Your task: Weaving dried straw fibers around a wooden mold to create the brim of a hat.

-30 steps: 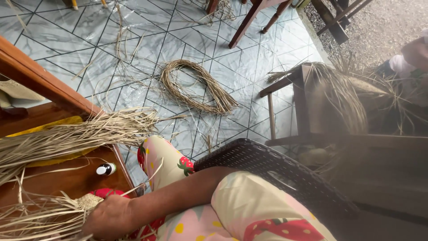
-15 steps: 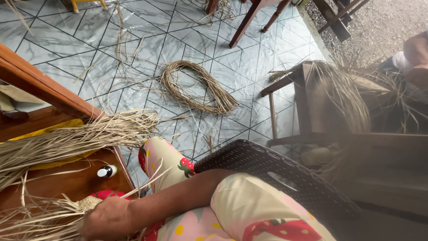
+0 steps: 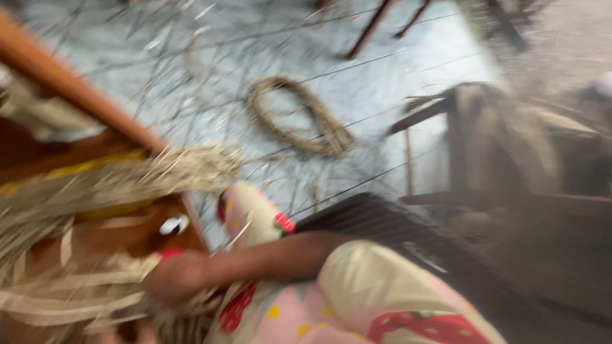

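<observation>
Head view, heavily motion-blurred. Right hand (image 3: 175,280) reaches across body to lower left, fingers buried among dried straw strands (image 3: 76,299) on wooden table (image 3: 121,239); grip cannot be told. Left hand not in view. Longer straw bundle (image 3: 127,178) lies across table above. Coiled straw braid (image 3: 299,118) on tiled floor (image 3: 395,70), well apart. Dark woven chair seat (image 3: 376,223) beside forearm. No container discernible.

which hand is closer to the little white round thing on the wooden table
Right, it seems. The right hand sits just below the white round thing, among pale straw strips. The left hand is not in view.
</observation>
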